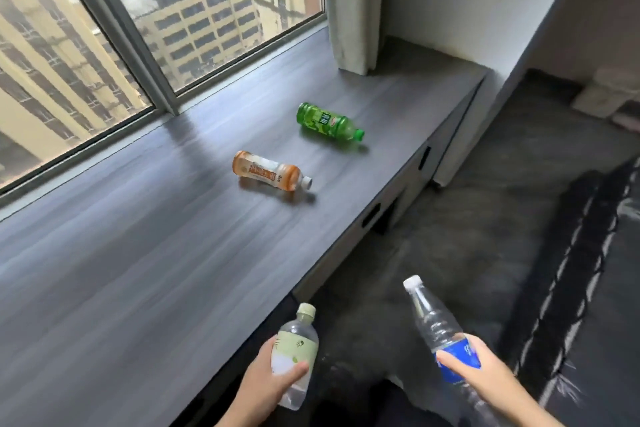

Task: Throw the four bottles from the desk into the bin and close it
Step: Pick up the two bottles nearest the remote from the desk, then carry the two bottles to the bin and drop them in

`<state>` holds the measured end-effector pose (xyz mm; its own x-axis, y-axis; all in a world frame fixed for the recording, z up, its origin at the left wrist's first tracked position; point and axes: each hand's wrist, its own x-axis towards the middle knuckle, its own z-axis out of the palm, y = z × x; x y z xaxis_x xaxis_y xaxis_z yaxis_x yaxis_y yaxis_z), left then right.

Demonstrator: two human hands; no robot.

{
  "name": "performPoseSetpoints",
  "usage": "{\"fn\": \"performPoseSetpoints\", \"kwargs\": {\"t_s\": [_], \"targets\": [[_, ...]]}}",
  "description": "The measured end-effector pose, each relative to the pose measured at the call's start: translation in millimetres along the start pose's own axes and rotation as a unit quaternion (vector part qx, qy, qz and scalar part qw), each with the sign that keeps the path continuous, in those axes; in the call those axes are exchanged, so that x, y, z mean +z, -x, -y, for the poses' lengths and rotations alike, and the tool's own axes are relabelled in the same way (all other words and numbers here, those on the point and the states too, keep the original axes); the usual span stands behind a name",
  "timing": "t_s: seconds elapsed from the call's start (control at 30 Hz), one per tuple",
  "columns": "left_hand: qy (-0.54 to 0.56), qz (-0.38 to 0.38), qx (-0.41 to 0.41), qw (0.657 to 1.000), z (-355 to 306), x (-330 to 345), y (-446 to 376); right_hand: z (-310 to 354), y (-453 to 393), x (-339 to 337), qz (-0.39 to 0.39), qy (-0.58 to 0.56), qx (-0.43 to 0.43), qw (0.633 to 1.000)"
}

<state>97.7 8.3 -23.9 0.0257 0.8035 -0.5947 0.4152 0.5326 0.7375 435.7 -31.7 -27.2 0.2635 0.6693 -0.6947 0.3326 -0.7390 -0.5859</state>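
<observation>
While both hands sit low at the near edge, each grips a bottle: left hand [266,381] wrapped around a short clear plastic bottle with pale green label and cap [296,354], right hand [481,374] clasping a tall clear plastic bottle with blue label and white cap [440,333]. Both are held off the front edge of the dark grey wood-grain desk [138,253]. Further out, an orange-tinted bottle with a white cap [270,170] lies on its side mid-desk. Beyond it, apart, a green plastic bottle [327,122] lies sideways, nearer the window [145,10]. Bin not in view.
</observation>
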Motion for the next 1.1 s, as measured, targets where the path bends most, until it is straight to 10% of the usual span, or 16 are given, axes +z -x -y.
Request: {"fn": "performPoseSetpoints", "kwargs": {"t_s": [0.73,1.1], "targets": [[-0.326,0.098,-0.065,0.938,-82.9,138.4,-103.4,-135.0,-10.7,-147.2,-0.124,-0.077,0.174,0.974],[-0.375,0.165,0.062,0.910,-220.2,226.7,-210.2,-156.1,-40.3,-188.2,-0.154,-0.138,0.246,0.947]]}}
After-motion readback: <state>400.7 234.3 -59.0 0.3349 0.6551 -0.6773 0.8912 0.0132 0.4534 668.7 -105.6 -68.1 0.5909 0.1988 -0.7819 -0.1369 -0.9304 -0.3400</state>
